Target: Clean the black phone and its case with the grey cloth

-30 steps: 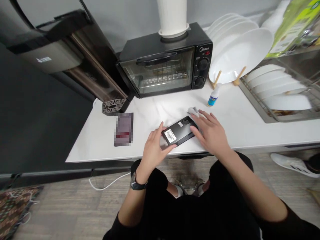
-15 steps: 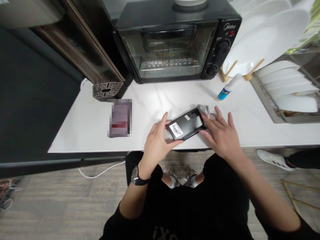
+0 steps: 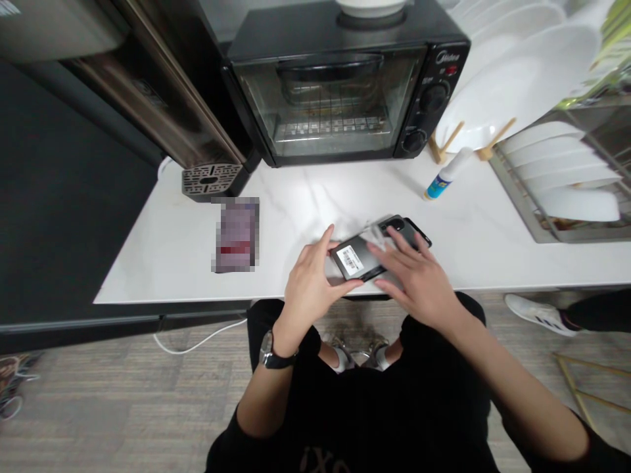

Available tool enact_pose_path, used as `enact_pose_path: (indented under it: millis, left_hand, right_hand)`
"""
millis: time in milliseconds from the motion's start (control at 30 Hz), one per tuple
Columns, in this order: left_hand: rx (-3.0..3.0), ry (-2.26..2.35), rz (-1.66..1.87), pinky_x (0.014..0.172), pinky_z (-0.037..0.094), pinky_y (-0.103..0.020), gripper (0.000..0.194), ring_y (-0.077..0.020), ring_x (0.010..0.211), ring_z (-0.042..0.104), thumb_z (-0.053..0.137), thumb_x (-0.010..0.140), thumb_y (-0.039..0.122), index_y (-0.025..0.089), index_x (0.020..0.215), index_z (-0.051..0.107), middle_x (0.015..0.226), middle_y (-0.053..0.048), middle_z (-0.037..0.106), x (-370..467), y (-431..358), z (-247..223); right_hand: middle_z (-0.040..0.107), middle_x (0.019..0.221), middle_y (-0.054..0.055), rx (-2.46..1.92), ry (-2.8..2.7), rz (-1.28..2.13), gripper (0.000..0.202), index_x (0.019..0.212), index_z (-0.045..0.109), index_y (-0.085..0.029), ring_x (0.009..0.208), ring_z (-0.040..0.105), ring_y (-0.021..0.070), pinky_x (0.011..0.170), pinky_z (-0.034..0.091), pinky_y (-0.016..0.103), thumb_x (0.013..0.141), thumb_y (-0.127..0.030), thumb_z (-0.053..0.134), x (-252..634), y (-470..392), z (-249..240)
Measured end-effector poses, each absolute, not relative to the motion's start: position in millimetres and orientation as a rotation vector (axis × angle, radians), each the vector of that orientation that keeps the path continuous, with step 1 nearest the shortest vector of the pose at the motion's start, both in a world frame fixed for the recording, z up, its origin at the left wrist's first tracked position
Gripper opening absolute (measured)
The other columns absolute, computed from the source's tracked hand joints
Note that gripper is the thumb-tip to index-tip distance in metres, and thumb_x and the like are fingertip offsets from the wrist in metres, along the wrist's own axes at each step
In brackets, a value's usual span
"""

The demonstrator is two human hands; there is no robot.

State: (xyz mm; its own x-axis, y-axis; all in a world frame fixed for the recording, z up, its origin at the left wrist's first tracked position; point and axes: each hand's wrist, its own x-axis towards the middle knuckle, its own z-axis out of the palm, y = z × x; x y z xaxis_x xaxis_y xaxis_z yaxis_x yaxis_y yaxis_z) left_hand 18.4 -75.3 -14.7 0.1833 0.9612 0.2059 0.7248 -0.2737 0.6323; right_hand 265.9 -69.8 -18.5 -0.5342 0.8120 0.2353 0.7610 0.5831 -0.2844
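A dark phone (image 3: 365, 253) with a white barcode label lies back up near the counter's front edge, its camera area at the right end. Thumb and fingers of my left hand (image 3: 309, 279) grip its left end. Over its middle, my right hand (image 3: 419, 282) presses a small grey cloth (image 3: 373, 234) against the back, the fingers slightly blurred. A black edge, perhaps a case, shows beyond the phone's right end. Behind and to the right stands a white spray bottle (image 3: 438, 186) with a blue label.
A black toaster oven (image 3: 335, 159) stands at the back. To its left is a machine with a drip tray (image 3: 211, 179); a pixelated purple item (image 3: 237, 236) lies in front. White plates (image 3: 557, 154) fill a rack at right. A person's shoe (image 3: 537, 314) shows on the floor.
My right hand has slid left along the phone with the cloth, from the right end to the middle, uncovering the camera end. My left hand keeps its hold.
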Motion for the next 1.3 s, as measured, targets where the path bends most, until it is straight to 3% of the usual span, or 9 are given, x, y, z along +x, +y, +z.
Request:
enact_pose_path:
  millis: [167,433,567,733,900,1033,1167,1300]
  left_hand:
    - [2.053,1.580,0.822,0.110,0.052,-0.047,0.113,-0.0271,0.124,0.063,0.093,0.076,0.044,0.029,0.165,0.026,0.140,-0.008,0.068,20,-74,-14]
    - [2.125,1.652,0.739,0.106,0.055,-0.046,0.107,-0.0311,0.126,0.062,0.089,0.081,0.038,0.022,0.166,0.026,0.140,-0.014,0.065,16,-76,-16]
    - [2.095,1.592,0.807,0.108,0.054,-0.047,0.112,-0.0293,0.125,0.063,0.092,0.077,0.048,0.028,0.165,0.026,0.138,-0.010,0.068,18,-75,-14]
    - [2.073,1.589,0.809,0.110,0.052,-0.048,0.110,-0.0292,0.127,0.062,0.092,0.078,0.044,0.031,0.165,0.026,0.139,-0.008,0.068,18,-74,-13]
    - [2.074,1.612,0.800,0.107,0.054,-0.047,0.105,-0.0297,0.123,0.064,0.089,0.080,0.042,0.028,0.165,0.028,0.139,-0.010,0.067,16,-74,-14]
    - [2.086,1.636,0.760,0.108,0.054,-0.047,0.107,-0.0305,0.126,0.063,0.089,0.080,0.040,0.028,0.166,0.027,0.139,-0.011,0.067,16,-74,-16]
    - [2.063,1.601,0.812,0.111,0.051,-0.048,0.114,-0.0290,0.126,0.063,0.093,0.076,0.047,0.030,0.166,0.026,0.138,-0.009,0.068,18,-74,-14]
    - [2.065,1.581,0.816,0.111,0.051,-0.048,0.112,-0.0287,0.126,0.063,0.093,0.076,0.043,0.031,0.166,0.026,0.138,-0.008,0.068,19,-72,-13]
  right_hand:
    - [0.057,0.156,0.014,-1.554,-2.229,0.084,0.074,0.164,0.038,-0.023,0.163,0.029,0.0357,0.129,0.025,0.073,0.104,-0.066,0.039,269,-47,-22]
    - [0.051,0.162,0.006,-1.063,-2.573,0.268,0.075,0.161,0.044,-0.021,0.164,0.028,0.0272,0.134,0.029,0.062,0.102,-0.069,0.043,212,-88,-14]
    - [0.059,0.155,0.010,-1.348,-2.416,0.123,0.069,0.162,0.041,-0.024,0.162,0.032,0.0316,0.130,0.031,0.067,0.105,-0.062,0.043,260,-79,-20]
    - [0.057,0.156,0.015,-1.583,-2.181,0.029,0.072,0.161,0.043,-0.019,0.161,0.033,0.0371,0.127,0.030,0.073,0.105,-0.064,0.041,269,-48,-26]
    - [0.052,0.161,0.010,-1.258,-2.402,0.226,0.072,0.157,0.050,-0.019,0.162,0.033,0.0305,0.133,0.028,0.064,0.103,-0.067,0.041,218,-62,-17]
    - [0.051,0.162,0.005,-1.026,-2.589,0.293,0.075,0.160,0.044,-0.021,0.164,0.028,0.0259,0.134,0.029,0.060,0.103,-0.069,0.040,220,-87,-12]
    - [0.056,0.158,0.009,-1.330,-2.458,0.104,0.073,0.163,0.040,-0.023,0.163,0.030,0.0314,0.131,0.029,0.067,0.104,-0.066,0.041,266,-79,-20]
    - [0.055,0.157,0.015,-1.613,-2.206,0.008,0.075,0.162,0.041,-0.018,0.163,0.029,0.0366,0.128,0.026,0.074,0.104,-0.066,0.037,281,-54,-27]
